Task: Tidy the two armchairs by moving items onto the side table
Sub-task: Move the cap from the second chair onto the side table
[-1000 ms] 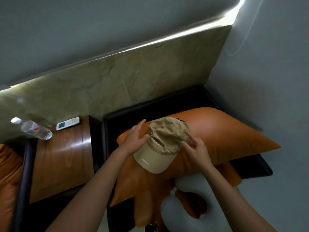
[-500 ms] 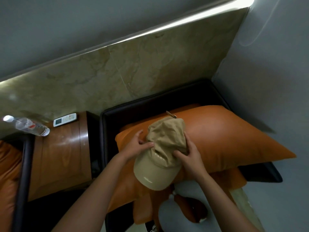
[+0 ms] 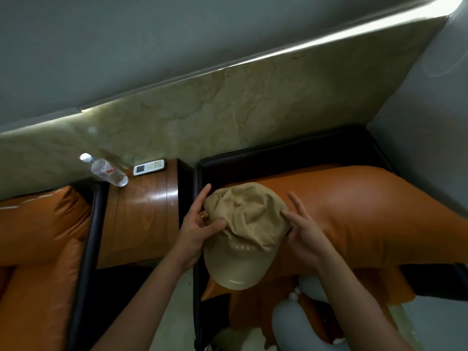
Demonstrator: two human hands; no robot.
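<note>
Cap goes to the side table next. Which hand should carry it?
Left, probably. The left hand pinches the cap at its crown, on the side nearest the side table. The right hand is on the far side, with its fingers splayed against the fabric, and would have to reach across.

This looks like a lounge or sitting corner. A glossy brown wooden side table [image 3: 141, 224] stands against a veined beige marble wall panel [image 3: 202, 117]. Left of the table is a dark-framed orange leather armchair [image 3: 38, 249], and right of it a matching second armchair [image 3: 367, 211]. At the table's wall end sit a clear plastic water bottle [image 3: 107, 171] and a white remote control [image 3: 149, 167].
</note>
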